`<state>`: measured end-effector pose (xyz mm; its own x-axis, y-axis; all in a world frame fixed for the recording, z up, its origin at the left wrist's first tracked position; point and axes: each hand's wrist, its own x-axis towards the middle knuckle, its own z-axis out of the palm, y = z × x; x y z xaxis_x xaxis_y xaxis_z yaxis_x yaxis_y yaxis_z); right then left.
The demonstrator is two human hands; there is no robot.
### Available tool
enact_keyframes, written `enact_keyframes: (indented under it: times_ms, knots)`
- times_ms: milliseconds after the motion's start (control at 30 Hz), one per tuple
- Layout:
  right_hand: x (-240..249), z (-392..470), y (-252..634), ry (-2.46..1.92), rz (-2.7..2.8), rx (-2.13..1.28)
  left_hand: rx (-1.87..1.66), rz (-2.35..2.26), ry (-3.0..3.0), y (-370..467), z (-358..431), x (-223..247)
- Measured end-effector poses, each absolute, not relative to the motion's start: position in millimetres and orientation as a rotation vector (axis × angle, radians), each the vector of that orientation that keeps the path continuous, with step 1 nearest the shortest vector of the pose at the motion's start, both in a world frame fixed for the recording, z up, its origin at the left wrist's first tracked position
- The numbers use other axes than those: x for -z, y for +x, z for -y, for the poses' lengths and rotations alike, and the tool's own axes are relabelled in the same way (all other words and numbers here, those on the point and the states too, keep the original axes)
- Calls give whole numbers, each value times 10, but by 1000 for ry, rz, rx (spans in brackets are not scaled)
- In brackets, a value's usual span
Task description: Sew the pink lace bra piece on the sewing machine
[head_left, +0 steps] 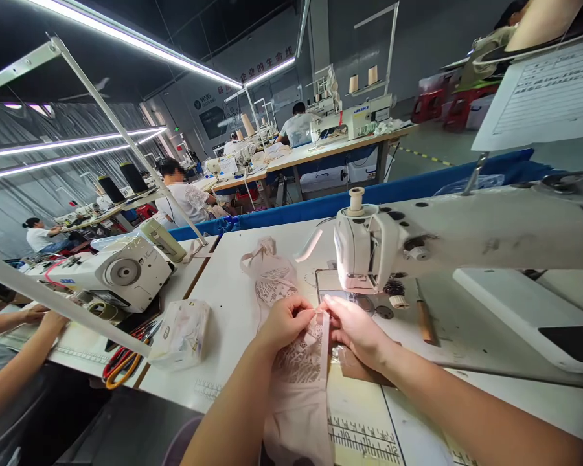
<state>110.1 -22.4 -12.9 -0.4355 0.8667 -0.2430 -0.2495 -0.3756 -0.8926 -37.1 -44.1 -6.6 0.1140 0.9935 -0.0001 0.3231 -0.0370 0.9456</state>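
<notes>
A strip of pale pink lace fabric [296, 362] runs across the white table from the front edge toward the sewing machine. My left hand [284, 321] pinches the lace at its upper edge, fingers closed on it. My right hand [357, 331] presses and pinches the same lace just right of the left hand, under the bright lamp. Both hands meet directly in front of the needle area of the white sewing machine [369, 252]. More of the lace [272, 272] lies bunched behind the hands.
A wooden-handled tool [425, 320] lies right of the needle plate. A clear bag [182, 333] and scissors with red and orange handles [124, 362] lie at left. A co-worker's arms [14, 349] reach in beside another machine [121, 272]. Other people sew in the background.
</notes>
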Motion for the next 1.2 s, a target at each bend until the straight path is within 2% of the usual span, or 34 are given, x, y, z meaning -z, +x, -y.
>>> enact_keyframes:
  times_ms: [433,1200]
  knots:
    - [316,228,1220,-900,1232,-1905,-988,-1281,1381,-425,398,85]
    - [311,221,1220,-944,1330,-1907,-1008,-1305,1326,-397,416,61]
